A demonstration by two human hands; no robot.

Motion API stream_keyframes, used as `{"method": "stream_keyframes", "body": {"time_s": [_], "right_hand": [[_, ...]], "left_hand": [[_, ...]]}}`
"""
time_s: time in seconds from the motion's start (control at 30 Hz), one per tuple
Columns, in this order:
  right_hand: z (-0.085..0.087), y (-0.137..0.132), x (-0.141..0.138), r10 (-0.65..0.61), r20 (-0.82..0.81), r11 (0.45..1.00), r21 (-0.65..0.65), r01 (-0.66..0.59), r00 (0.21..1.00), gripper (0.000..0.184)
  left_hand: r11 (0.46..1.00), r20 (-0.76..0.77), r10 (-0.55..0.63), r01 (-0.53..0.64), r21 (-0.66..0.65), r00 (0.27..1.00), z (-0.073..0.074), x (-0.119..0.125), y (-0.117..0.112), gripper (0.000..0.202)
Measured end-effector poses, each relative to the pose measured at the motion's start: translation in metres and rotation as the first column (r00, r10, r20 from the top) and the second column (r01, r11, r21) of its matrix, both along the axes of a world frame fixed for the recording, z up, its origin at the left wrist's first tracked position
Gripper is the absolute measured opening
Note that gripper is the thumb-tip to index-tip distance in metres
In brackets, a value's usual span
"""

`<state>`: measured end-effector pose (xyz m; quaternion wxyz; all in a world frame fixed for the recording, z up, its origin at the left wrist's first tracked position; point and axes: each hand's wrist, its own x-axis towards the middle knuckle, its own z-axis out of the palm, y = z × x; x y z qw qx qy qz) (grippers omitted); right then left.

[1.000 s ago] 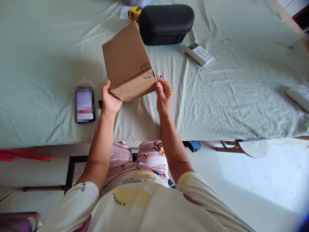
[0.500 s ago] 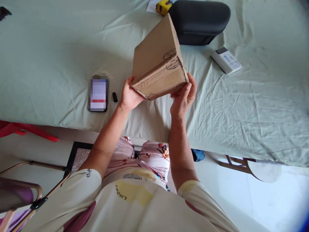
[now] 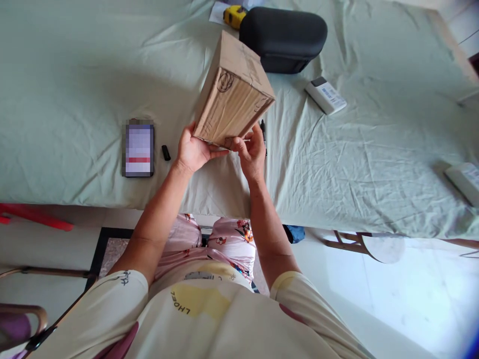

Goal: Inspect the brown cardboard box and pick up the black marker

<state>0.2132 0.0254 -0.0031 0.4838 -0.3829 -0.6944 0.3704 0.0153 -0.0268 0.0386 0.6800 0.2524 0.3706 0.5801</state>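
Observation:
A brown cardboard box [image 3: 232,92] with pen scribbles on its faces is held up above the pale green sheet [image 3: 75,89]. My left hand [image 3: 192,151] grips its near lower-left corner, fingers curled under it. My right hand [image 3: 250,149] pinches the near lower edge from the right. A black marker [image 3: 263,133] lies on the sheet just behind my right hand, and its small black cap [image 3: 165,152] rests left of my left hand.
A phone [image 3: 138,148] lies on the sheet at the left. A black case [image 3: 284,37] and a yellow tape measure [image 3: 232,15] sit at the back. Two white devices, one [image 3: 325,94] right of the case and another [image 3: 464,182] at the far right, lie on the sheet. A wooden stool [image 3: 370,244] stands below.
The box has been turned in my hands, so a different narrow face now points at me. My right hand shifted from the right corner to the lower edge.

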Motion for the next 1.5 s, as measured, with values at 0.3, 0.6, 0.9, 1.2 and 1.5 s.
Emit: {"method": "stream_keyframes", "body": {"time_s": [0.3,0.6,0.9,1.2,1.5], "right_hand": [[-0.001,-0.005,0.001,0.000,0.124,0.996,-0.090,0.012,0.992,0.092],[0.018,-0.010,0.008,-0.122,0.270,0.982,-0.109,0.156,0.955,0.063],[0.022,-0.009,0.012,-0.072,0.325,0.980,-0.155,0.128,0.943,0.059],[0.029,-0.017,0.006,-0.030,0.372,0.993,-0.095,0.071,0.928,0.044],[0.033,-0.023,0.001,0.078,0.234,0.996,-0.068,-0.064,0.969,0.065]], "left_hand": [[0.983,0.079,0.133,-0.122,-0.139,0.988,-0.002,0.006,0.003,0.046],[0.849,-0.367,0.523,-0.435,0.299,0.769,-0.024,0.004,0.011,0.048],[0.806,-0.519,0.554,-0.265,0.529,0.651,-0.027,0.001,0.015,0.094],[0.802,-0.525,0.583,-0.341,0.490,0.620,-0.032,-0.002,0.015,0.091],[0.724,-0.383,0.681,-0.496,0.479,0.624,-0.030,-0.008,0.017,0.089]]}}
